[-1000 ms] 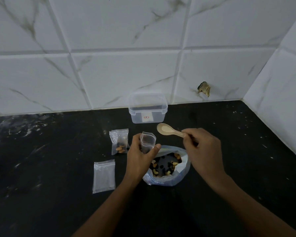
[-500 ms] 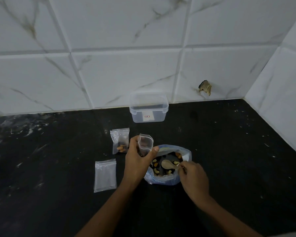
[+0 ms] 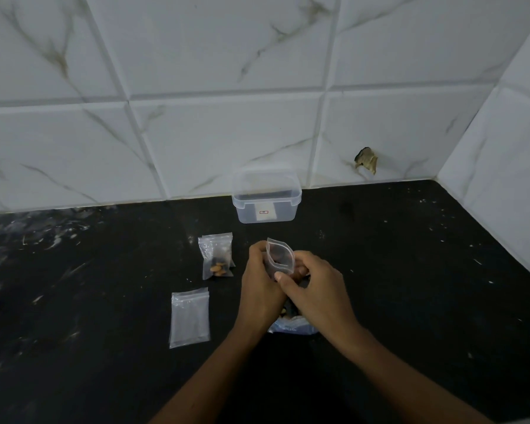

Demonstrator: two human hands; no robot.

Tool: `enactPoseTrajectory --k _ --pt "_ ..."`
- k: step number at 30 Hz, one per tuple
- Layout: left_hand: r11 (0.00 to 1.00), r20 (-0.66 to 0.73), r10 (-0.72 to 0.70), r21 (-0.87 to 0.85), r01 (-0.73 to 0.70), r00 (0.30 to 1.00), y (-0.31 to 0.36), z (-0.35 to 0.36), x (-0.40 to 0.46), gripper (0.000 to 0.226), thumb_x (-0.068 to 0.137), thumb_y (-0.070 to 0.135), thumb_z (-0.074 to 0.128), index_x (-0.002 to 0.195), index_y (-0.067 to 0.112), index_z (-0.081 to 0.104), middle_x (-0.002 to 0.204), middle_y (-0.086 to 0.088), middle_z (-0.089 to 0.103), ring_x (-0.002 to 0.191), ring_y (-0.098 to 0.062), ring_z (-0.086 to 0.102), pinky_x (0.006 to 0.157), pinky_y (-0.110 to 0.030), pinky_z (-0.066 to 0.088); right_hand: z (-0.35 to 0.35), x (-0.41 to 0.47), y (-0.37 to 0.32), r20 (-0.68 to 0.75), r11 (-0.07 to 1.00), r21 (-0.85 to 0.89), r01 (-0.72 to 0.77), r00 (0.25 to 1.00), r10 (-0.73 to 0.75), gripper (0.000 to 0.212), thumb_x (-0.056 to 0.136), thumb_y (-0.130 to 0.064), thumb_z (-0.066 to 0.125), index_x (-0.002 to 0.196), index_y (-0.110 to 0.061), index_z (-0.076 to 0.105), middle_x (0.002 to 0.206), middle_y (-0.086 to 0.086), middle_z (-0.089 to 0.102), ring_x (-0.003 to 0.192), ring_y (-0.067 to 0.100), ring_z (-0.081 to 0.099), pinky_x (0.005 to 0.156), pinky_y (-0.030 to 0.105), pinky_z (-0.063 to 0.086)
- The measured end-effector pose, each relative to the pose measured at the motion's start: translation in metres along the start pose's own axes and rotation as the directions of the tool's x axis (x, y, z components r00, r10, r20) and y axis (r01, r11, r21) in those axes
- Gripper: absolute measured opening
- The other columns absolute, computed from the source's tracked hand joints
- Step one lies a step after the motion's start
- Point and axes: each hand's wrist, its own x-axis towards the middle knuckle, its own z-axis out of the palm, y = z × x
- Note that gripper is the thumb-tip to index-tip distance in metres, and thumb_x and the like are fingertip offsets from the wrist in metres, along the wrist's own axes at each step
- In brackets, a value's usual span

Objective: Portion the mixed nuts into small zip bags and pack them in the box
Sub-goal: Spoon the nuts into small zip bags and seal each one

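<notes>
Both hands, left hand (image 3: 262,289) and right hand (image 3: 314,290), pinch one small open zip bag (image 3: 279,257) upright above the nut bag (image 3: 291,327). A filled bag (image 3: 217,255) and empty bags (image 3: 190,316) lie left; the box (image 3: 266,198) stands behind, open.

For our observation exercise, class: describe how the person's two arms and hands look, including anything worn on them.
Both forearms are bare up to the frame's lower edge, with no sleeve showing. The left hand and the right hand carry no glove, ring, watch or bracelet that can be seen. The dim light hides any finer marks.
</notes>
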Motion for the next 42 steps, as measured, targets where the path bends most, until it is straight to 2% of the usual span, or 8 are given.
enactPoseTrajectory --k 4,9,13,18,27,33,38,42 --pt "0.997 0.067 -0.024 -0.07 0.028 0.998 0.003 -0.005 -0.002 0.054 0.08 0.019 0.079 0.114 0.039 0.043 0.108 0.009 0.063 0.099 0.002 0.064 0.078 -0.016 0.053 -0.01 0.007 -0.002 -0.013 0.995 0.089 0.033 0.999 -0.032 0.009 0.092 -0.023 0.06 0.097 -0.029 0.064 0.086 -0.013 0.065 0.082 -0.004 0.061 0.071 0.015 0.051" --pt "0.996 0.131 -0.028 -0.077 0.038 0.991 0.002 -0.023 0.005 0.037 0.086 0.014 0.073 0.113 0.029 0.054 0.107 0.007 0.067 0.101 -0.002 0.064 0.079 -0.018 0.054 -0.027 0.022 0.005 0.082 0.994 0.103 0.023 0.996 -0.032 0.013 0.093 -0.019 0.058 0.092 -0.023 0.07 0.082 -0.009 0.068 0.077 0.0 0.063 0.067 0.015 0.047" --pt "0.994 0.132 0.0 -0.104 0.014 0.991 0.011 -0.034 0.015 0.014 0.092 0.001 0.059 0.099 0.013 0.062 0.094 -0.001 0.067 0.086 -0.003 0.066 0.073 -0.018 0.055 -0.037 0.03 0.009 0.188 0.989 0.145 0.035 0.98 -0.062 0.016 0.092 -0.016 0.059 0.092 -0.025 0.072 0.078 -0.01 0.068 0.074 -0.002 0.063 0.063 0.014 0.044" --pt "0.993 0.132 0.023 -0.121 -0.007 0.991 0.017 -0.033 0.017 0.006 0.093 -0.001 0.057 0.092 -0.001 0.063 0.085 -0.005 0.065 0.075 -0.003 0.064 0.067 -0.016 0.054 -0.037 0.036 0.01 0.184 0.983 0.181 0.042 0.98 -0.076 0.013 0.09 -0.016 0.063 0.097 -0.024 0.07 0.085 -0.01 0.068 0.08 0.0 0.064 0.065 0.017 0.049" --pt "0.999 0.167 0.01 -0.051 -0.002 0.986 0.023 -0.029 0.017 0.015 0.093 0.002 0.06 0.088 0.016 0.064 0.083 0.004 0.067 0.075 0.002 0.067 0.068 -0.014 0.053 -0.028 0.039 0.007 0.098 0.978 0.129 0.164 0.979 -0.177 0.009 0.088 -0.013 0.065 0.088 -0.019 0.071 0.081 -0.009 0.067 0.079 0.002 0.062 0.069 0.015 0.049" --pt "1.0 0.142 0.013 0.026 -0.017 0.99 0.023 -0.03 0.019 0.011 0.093 0.005 0.061 0.089 0.015 0.065 0.084 0.005 0.065 0.074 0.004 0.066 0.063 -0.012 0.052 -0.028 0.039 0.011 0.113 0.98 0.166 0.113 0.985 -0.132 0.008 0.087 -0.012 0.066 0.087 -0.019 0.071 0.08 -0.005 0.069 0.077 0.007 0.064 0.07 0.026 0.055" --pt "1.0 0.127 -0.007 -0.003 0.007 0.992 0.022 -0.03 0.02 0.019 0.092 0.005 0.061 0.085 0.022 0.067 0.082 0.006 0.068 0.077 0.004 0.066 0.069 -0.014 0.054 -0.026 0.04 0.012 0.061 0.979 0.184 0.088 0.993 -0.101 0.01 0.086 -0.011 0.068 0.085 -0.019 0.071 0.078 -0.007 0.068 0.074 0.002 0.064 0.065 0.016 0.051" --pt "0.998 0.113 -0.051 -0.041 0.056 0.992 0.02 -0.035 0.024 0.011 0.092 0.005 0.061 0.089 0.013 0.068 0.088 -0.001 0.069 0.08 -0.001 0.066 0.071 -0.013 0.054 -0.03 0.044 0.013 0.076 0.973 0.232 0.023 0.996 -0.042 0.007 0.085 -0.011 0.069 0.088 -0.016 0.071 0.08 -0.002 0.07 0.075 0.007 0.067 0.066 0.018 0.054"
